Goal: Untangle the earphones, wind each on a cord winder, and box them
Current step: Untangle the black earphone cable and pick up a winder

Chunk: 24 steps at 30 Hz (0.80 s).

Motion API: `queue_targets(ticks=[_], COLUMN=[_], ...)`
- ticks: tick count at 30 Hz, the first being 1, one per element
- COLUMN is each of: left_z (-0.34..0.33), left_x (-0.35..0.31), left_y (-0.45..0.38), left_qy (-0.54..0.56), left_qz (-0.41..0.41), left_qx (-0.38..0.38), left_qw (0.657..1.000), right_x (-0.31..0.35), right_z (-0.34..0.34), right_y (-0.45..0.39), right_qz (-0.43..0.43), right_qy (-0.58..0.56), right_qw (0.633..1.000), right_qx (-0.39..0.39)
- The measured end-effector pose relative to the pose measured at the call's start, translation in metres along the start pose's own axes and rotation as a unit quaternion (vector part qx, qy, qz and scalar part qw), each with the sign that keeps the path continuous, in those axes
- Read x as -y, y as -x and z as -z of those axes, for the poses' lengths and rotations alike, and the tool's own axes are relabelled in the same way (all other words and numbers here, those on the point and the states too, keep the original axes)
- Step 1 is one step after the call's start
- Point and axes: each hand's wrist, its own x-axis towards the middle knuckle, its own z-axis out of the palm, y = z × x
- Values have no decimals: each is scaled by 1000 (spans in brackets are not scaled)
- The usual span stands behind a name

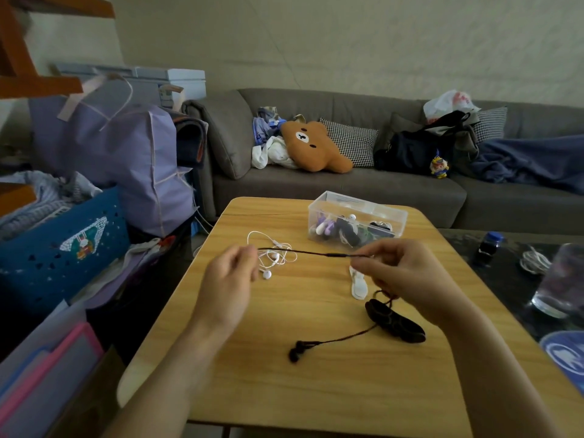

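A dark braided earphone cord is stretched taut above the wooden table. My left hand pinches its left end and my right hand pinches the right part. The cord runs on below my right hand to a dark cord winder lying on the table, and its earbuds trail to the lower left. White earphones lie tangled behind the cord. A white cord winder lies flat near my right hand. A clear plastic box at the far side holds several wound earphones.
A grey sofa with a bear cushion stands beyond the table. Bags and a blue basket crowd the left. On the dark table at right stand a small blue-capped bottle, a coiled white cable and a glass jar.
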Motion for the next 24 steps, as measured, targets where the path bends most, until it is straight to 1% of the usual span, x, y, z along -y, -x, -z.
queue_targets(ticks=[2, 4, 6, 9, 10, 13, 14, 15, 17, 18, 20, 22, 24], left_z=[8, 14, 16, 19, 20, 25, 26, 27, 29, 29, 27, 23, 18], left_x=[8, 13, 15, 17, 19, 21, 21, 20, 18, 18, 18, 17, 17], left_y=[-9, -15, -18, -21, -22, -25, -25, -24, -23, -23, -22, -21, -20], left_qy=[4, 5, 20, 62, 82, 113, 122, 131, 141, 142, 129, 112, 100], left_qz=[23, 42, 58, 91, 103, 136, 142, 147, 154, 154, 148, 136, 124], left_qx=[-83, -151, -199, -255, -266, -282, -289, -298, -312, -313, -304, -294, -287], left_qw=[996, 988, 978, 961, 955, 943, 939, 934, 927, 926, 932, 939, 945], right_x=[-2, -5, -7, -7, -7, -4, -4, -4, -3, -2, -2, -3, -4], right_z=[10, 16, 16, 15, 15, 20, 24, 27, 32, 32, 31, 27, 26], right_y=[1, 1, 1, 0, 0, 2, 4, 5, 9, 11, 11, 5, -1], right_qz=[-8, -2, 7, -5, -21, -61, -58, -50, -37, -40, -44, -47, -47], right_qy=[-72, -89, -86, -109, -143, -278, -282, -252, -122, -52, 37, 86, 84], right_qw=[997, 996, 996, 994, 989, 955, 953, 961, 987, 995, 998, 995, 992], right_qx=[4, 3, 5, 22, 36, 88, 96, 100, 94, 82, 38, -14, -86])
